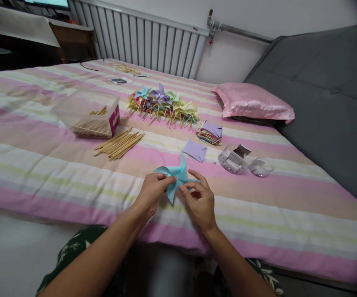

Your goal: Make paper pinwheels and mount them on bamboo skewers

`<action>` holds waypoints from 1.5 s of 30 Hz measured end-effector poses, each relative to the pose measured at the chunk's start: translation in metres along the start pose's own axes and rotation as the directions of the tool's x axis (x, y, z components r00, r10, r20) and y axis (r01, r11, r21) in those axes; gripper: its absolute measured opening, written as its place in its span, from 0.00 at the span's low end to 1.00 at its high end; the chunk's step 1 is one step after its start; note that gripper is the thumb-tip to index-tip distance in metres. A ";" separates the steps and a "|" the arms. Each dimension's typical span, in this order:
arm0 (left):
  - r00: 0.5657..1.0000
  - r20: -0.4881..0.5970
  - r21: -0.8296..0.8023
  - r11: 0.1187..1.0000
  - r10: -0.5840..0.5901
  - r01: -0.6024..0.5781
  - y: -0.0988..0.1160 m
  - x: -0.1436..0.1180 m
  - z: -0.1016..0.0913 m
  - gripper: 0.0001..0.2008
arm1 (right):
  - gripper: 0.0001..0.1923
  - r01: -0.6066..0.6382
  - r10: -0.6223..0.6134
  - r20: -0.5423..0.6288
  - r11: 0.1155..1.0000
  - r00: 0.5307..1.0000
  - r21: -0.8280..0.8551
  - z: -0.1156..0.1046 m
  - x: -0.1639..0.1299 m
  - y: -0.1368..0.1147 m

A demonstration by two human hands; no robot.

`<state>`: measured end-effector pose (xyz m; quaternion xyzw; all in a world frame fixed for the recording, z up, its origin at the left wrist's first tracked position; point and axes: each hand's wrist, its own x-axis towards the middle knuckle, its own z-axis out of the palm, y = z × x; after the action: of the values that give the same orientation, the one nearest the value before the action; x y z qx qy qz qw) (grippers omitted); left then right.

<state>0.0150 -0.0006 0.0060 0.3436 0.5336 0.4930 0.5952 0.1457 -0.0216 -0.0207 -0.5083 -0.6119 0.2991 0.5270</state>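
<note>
A light blue paper pinwheel with folded blades is held between my two hands, just over the front part of the bed. My left hand pinches it near the centre from the left, thumb and index finger closed. My right hand grips its right side between thumb and fingers. No stick shows on this pinwheel. Beyond it lie a lilac paper square with cut corners and a stack of coloured paper squares. Loose wooden sticks rest to the left.
Finished pinwheels on sticks lie in a heap farther back. A clear plastic box holds more sticks. Small clear containers stand at the right. A pink pillow lies by the grey headboard; the striped bed's front edge is close to me.
</note>
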 end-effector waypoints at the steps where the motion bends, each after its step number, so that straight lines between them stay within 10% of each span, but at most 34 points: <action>1: 1.000 -0.005 0.006 1.000 0.002 -0.002 0.000 -0.001 0.001 0.09 | 0.07 -0.001 0.000 -0.013 1.000 1.000 -0.011 0.000 0.000 0.000; 18: 1.000 0.014 0.029 0.999 0.021 -0.021 -0.004 -0.003 0.004 0.08 | 0.07 0.001 -0.014 -0.156 0.997 0.988 -0.083 0.002 -0.001 0.001; 45: 0.994 0.012 0.143 0.984 0.107 -0.107 -0.007 0.000 0.005 0.08 | 0.12 -0.097 0.095 -0.032 0.994 0.995 -0.054 -0.006 0.007 0.006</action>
<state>0.0216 -0.0022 0.0009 0.4148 0.5473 0.4837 0.5427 0.1541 -0.0140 -0.0220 -0.5559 -0.5871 0.2993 0.5067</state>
